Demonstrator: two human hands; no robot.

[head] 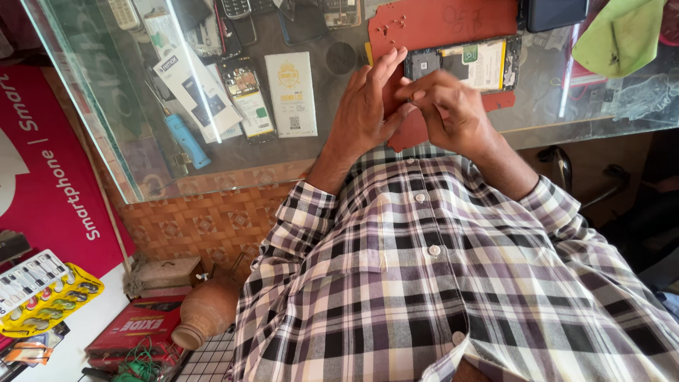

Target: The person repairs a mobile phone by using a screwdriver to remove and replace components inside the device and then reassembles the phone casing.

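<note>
Checked shirt sleeves lead up to my hands over the glass tabletop (106, 134). My left hand (364, 106) is spread flat, fingers loose, on the red mat (438, 28). My right hand (445, 106) pinches something too small to tell, just beside the opened phone (467, 62).

Opened phone (463, 62) lies on mat (438, 25), screwdriver (185, 139) well left.

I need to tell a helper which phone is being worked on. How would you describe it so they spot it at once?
On the glass counter lies a red work mat. At its right edge, just beyond the right hand, lies the opened phone. Unlike the other phones, its back is off, showing a pale battery.
</note>
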